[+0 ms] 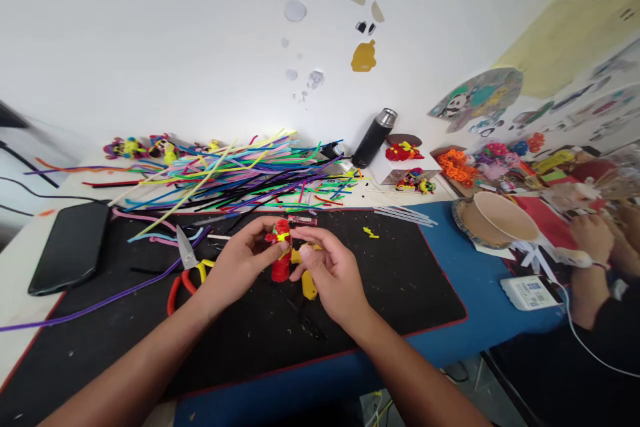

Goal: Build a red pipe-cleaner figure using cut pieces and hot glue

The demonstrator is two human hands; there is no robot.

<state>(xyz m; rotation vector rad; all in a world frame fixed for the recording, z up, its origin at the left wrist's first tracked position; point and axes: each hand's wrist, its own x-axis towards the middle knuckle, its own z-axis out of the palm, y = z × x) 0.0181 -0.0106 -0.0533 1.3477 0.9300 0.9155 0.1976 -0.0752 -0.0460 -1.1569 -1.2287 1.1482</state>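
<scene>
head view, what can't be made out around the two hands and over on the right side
All in the head view:
Red figure: partly covered by the left hand.
Yellow tool: partly hidden by the right hand.
Scissors: handles partly behind the left wrist.
White device: its print is too small to read.
Co-worker's hand: blurred; the person is cut off by the right edge.

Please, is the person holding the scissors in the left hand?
No, the scissors lie on the black mat, while the left hand holds a small red figure.
</scene>
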